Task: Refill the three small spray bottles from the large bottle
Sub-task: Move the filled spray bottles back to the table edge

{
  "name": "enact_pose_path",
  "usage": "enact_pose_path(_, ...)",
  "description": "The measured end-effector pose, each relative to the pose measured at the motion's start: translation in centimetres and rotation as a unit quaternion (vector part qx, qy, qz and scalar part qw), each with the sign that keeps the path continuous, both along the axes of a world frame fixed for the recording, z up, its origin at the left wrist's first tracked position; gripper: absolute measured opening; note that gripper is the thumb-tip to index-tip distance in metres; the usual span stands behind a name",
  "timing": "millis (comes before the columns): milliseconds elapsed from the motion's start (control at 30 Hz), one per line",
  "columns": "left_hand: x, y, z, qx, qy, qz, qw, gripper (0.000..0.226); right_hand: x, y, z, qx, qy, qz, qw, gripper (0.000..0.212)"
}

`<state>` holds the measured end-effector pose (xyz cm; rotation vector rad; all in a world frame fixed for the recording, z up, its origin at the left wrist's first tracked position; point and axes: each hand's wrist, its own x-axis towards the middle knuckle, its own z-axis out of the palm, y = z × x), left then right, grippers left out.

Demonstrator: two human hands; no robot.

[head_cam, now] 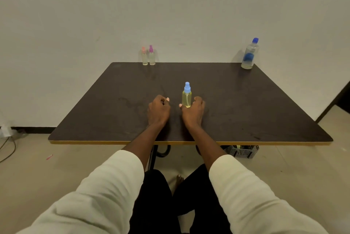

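A small spray bottle with a blue cap (187,96), full of yellowish liquid, stands upright at the middle of the dark table (246,105). My right hand (192,112) holds its base, thumb on the left and fingers curled round the right side. My left hand (158,110) rests on the table just left of it, fingers curled and holding nothing. Two more small spray bottles stand side by side at the far edge: one with a pink cap (144,56) and one with a purple cap (151,55). The large bottle with a blue cap (249,55) stands at the far right corner, capped, with a little liquid at the bottom.
A plain wall rises right behind the table's far edge. A grey plastic basket (243,151) sits on the floor under the table's right side. Cables (7,146) lie on the floor at the left.
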<state>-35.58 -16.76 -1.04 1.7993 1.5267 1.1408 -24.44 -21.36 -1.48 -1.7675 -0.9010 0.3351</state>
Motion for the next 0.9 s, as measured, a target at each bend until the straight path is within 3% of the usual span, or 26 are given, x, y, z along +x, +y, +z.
enact_pose_path(67,0.0,0.6,0.0,-0.002,0.01,0.003,1.0,0.02,0.3,0.8,-0.1,-0.016,-0.009,0.003,1.0,0.055)
enact_pose_path(233,0.1,2.6,0.2,0.01,0.015,-0.004,1.0,0.021,1.2,3.7,-0.6,-0.01,-0.029,0.008,0.999,0.02)
enact_pose_path(333,0.1,5.1,0.4,0.012,0.009,0.004,1.0,0.021,1.9,6.1,-0.7,-0.001,-0.037,0.031,0.999,0.035)
enact_pose_path(467,-0.7,8.8,0.8,0.028,0.012,0.008,1.0,0.016,2.7,9.5,0.4,0.013,-0.026,0.091,0.995,0.013)
enact_pose_path(567,-0.6,14.4,0.9,0.024,0.012,0.017,0.999,0.014,3.5,15.2,0.5,-0.007,-0.03,0.119,0.992,0.021)
enact_pose_path(900,1.6,29.3,0.2,0.005,0.004,0.045,0.999,0.017,3.6,32.7,-0.4,0.007,-0.103,0.153,0.983,0.01)
